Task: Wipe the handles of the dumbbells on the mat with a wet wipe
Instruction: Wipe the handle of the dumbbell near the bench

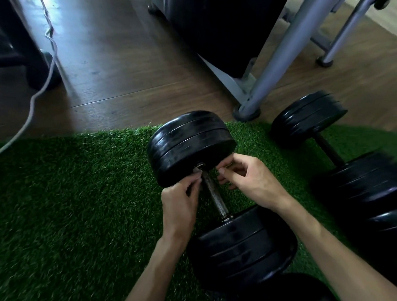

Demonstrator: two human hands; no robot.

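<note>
Two black dumbbells lie on the green turf mat (70,212). The near dumbbell (190,146) is in the middle, and its knurled metal handle (215,199) runs toward me between my hands. My left hand (181,201) is at the handle's far end, just left of it. It pinches a small pale grey piece, apparently the wet wipe (197,171), against the bar by the far plates. My right hand (249,184) hovers just right of the handle with fingers curled and thumb on the forefinger; nothing shows in it. The second dumbbell (310,118) lies to the right, untouched.
Beyond the mat is a wooden floor (125,62). A grey metal frame leg (280,55) stands just behind the near dumbbell, beside a dark bulky object (221,24). A white cable (38,89) trails across the floor onto the mat's left edge.
</note>
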